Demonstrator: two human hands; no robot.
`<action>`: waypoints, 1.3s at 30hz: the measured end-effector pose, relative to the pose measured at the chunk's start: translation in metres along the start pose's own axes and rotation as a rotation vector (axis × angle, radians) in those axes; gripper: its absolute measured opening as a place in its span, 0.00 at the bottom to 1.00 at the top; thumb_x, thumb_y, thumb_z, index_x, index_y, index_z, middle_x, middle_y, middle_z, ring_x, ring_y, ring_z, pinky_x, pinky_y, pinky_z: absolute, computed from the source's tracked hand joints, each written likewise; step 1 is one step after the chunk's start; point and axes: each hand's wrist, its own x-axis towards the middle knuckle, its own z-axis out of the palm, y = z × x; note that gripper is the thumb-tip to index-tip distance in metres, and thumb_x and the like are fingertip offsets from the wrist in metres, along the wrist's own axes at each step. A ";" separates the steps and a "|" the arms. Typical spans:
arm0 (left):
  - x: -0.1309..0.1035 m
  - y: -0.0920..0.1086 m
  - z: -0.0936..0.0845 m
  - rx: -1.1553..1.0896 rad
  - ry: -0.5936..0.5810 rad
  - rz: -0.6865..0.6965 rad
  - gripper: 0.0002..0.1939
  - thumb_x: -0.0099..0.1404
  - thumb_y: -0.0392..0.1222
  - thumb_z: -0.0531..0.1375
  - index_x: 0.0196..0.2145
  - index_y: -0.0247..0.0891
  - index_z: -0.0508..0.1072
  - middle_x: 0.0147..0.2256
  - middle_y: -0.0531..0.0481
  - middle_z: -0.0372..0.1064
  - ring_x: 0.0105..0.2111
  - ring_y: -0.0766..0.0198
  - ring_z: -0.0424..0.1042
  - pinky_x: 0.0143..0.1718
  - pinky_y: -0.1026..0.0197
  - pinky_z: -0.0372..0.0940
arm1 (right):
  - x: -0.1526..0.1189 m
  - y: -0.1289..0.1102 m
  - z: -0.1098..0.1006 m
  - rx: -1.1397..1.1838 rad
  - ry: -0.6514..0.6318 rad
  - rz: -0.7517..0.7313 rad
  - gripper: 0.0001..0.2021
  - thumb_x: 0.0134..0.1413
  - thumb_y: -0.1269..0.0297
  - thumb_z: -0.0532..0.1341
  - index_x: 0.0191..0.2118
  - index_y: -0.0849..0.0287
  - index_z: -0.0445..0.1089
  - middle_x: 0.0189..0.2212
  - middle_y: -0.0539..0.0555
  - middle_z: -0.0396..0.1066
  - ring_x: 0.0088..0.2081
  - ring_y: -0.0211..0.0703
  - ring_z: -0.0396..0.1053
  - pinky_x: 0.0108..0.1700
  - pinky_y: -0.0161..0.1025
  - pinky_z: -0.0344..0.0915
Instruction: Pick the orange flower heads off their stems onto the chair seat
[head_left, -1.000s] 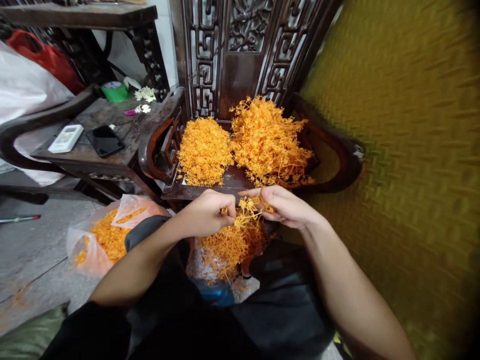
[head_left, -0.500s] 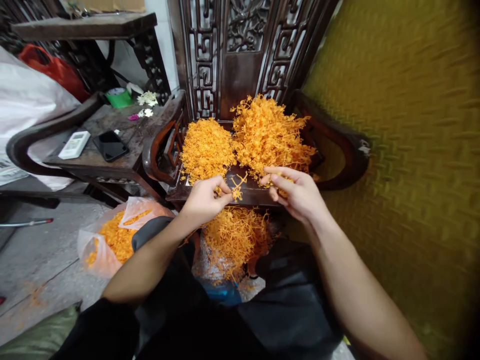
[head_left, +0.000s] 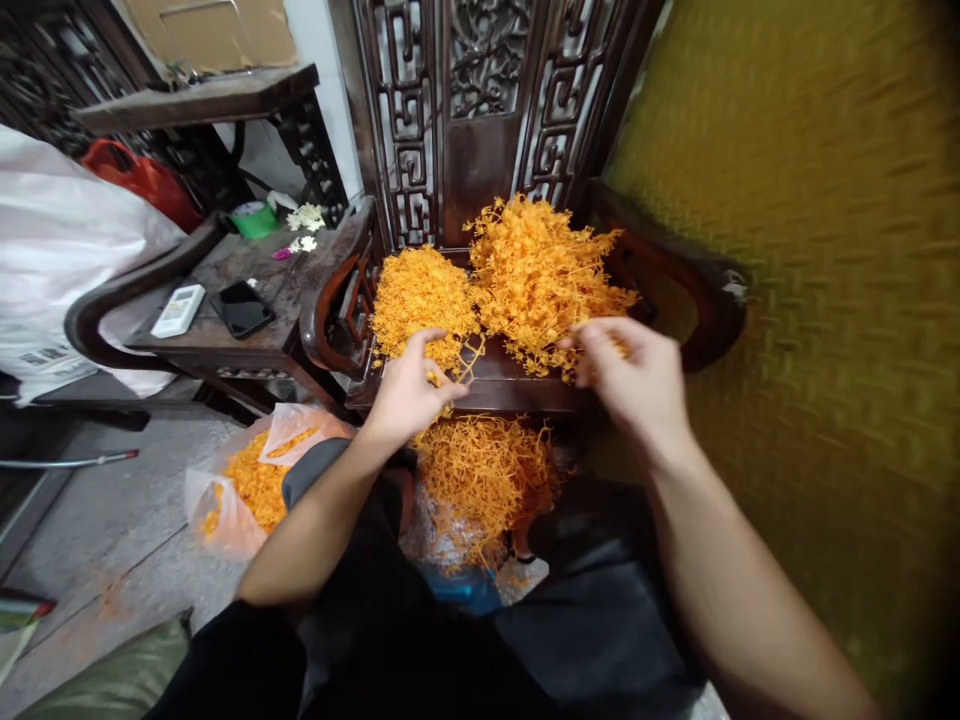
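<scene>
My left hand (head_left: 418,390) is in front of the chair seat, with index finger and thumb parted. A thin branched orange stem (head_left: 472,362) sticks out at its fingertips, and orange bits show at its palm. Just in front of the larger heap of orange flower sprigs (head_left: 544,280), my right hand (head_left: 634,375) has its fingers bent together, slightly blurred, with orange flower bits (head_left: 619,347) between them. Left of that heap lies a lower mound of loose orange flower heads (head_left: 424,295). Below the seat edge is a tangle of bare orange stems (head_left: 484,470).
The carved dark wooden chair (head_left: 487,160) has curved arms. A side table (head_left: 277,265) at left carries a phone (head_left: 242,310), a white remote (head_left: 178,311) and green tape (head_left: 253,220). On the floor sits a plastic bag (head_left: 225,525) of orange flowers. A yellow textured surface (head_left: 810,300) rises at right.
My left index finger has lifted away from the thumb, and the stem's position at the fingertips has shifted. My right hand has moved right, nearer the larger heap. The camera view has turned slightly left.
</scene>
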 end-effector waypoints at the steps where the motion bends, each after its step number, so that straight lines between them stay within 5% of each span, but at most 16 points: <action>1: -0.001 0.001 0.002 -0.022 -0.066 0.017 0.47 0.55 0.39 0.72 0.68 0.36 0.60 0.28 0.53 0.78 0.32 0.57 0.77 0.42 0.54 0.69 | -0.005 -0.005 0.004 0.013 -0.089 -0.016 0.14 0.67 0.55 0.59 0.43 0.60 0.77 0.36 0.55 0.79 0.21 0.37 0.67 0.27 0.38 0.64; 3: -0.005 0.004 0.008 -0.039 -0.192 0.054 0.60 0.55 0.38 0.72 0.75 0.35 0.42 0.29 0.52 0.78 0.33 0.57 0.78 0.42 0.55 0.69 | -0.019 -0.017 0.019 -0.024 -0.231 -0.147 0.11 0.66 0.61 0.59 0.45 0.59 0.78 0.36 0.54 0.78 0.28 0.40 0.72 0.34 0.39 0.68; 5: -0.008 0.007 0.015 -0.010 -0.274 0.074 0.64 0.56 0.39 0.71 0.76 0.34 0.34 0.29 0.52 0.78 0.31 0.59 0.77 0.39 0.58 0.69 | -0.031 -0.029 0.035 -0.104 -0.365 -0.312 0.12 0.67 0.64 0.59 0.45 0.59 0.80 0.35 0.55 0.77 0.34 0.42 0.73 0.40 0.41 0.69; 8: -0.011 0.010 0.022 0.143 -0.290 0.087 0.61 0.58 0.38 0.67 0.75 0.32 0.30 0.28 0.52 0.75 0.29 0.59 0.74 0.35 0.60 0.66 | -0.038 -0.036 0.047 -0.169 -0.496 -0.407 0.12 0.68 0.63 0.61 0.47 0.59 0.81 0.34 0.55 0.73 0.35 0.43 0.71 0.40 0.41 0.67; 14: -0.012 0.010 0.028 0.257 -0.301 0.128 0.59 0.58 0.32 0.62 0.75 0.32 0.29 0.26 0.54 0.70 0.27 0.62 0.72 0.30 0.63 0.61 | -0.039 -0.026 0.046 -0.280 -0.559 -0.451 0.12 0.67 0.64 0.62 0.50 0.57 0.80 0.38 0.56 0.73 0.38 0.44 0.72 0.42 0.41 0.68; 21: -0.012 0.005 0.026 -0.176 -0.533 -0.021 0.60 0.59 0.30 0.61 0.74 0.29 0.22 0.27 0.53 0.74 0.25 0.65 0.73 0.26 0.66 0.61 | -0.046 -0.020 0.050 -0.504 -0.453 -0.425 0.10 0.66 0.66 0.59 0.38 0.60 0.78 0.35 0.58 0.72 0.34 0.45 0.71 0.38 0.41 0.66; 24: -0.010 0.001 0.022 -0.301 -0.511 -0.075 0.58 0.63 0.31 0.61 0.74 0.30 0.21 0.27 0.52 0.75 0.26 0.65 0.75 0.28 0.66 0.64 | -0.043 -0.018 0.050 -0.421 -0.397 -0.386 0.10 0.65 0.65 0.58 0.36 0.60 0.76 0.34 0.57 0.71 0.35 0.46 0.71 0.40 0.42 0.66; 33: -0.013 -0.006 0.018 0.000 -0.414 0.112 0.57 0.60 0.29 0.60 0.75 0.31 0.26 0.26 0.55 0.73 0.24 0.65 0.71 0.28 0.64 0.62 | -0.035 -0.019 0.057 -0.166 -0.576 -0.247 0.14 0.63 0.53 0.66 0.44 0.59 0.80 0.34 0.55 0.73 0.35 0.47 0.71 0.40 0.43 0.65; 39: -0.011 0.006 0.011 -0.063 -0.298 0.100 0.53 0.61 0.28 0.58 0.76 0.33 0.32 0.31 0.50 0.78 0.30 0.63 0.75 0.34 0.63 0.67 | -0.033 -0.023 0.073 -0.156 -0.221 -0.255 0.12 0.64 0.57 0.63 0.31 0.57 0.76 0.30 0.54 0.74 0.32 0.45 0.70 0.38 0.42 0.63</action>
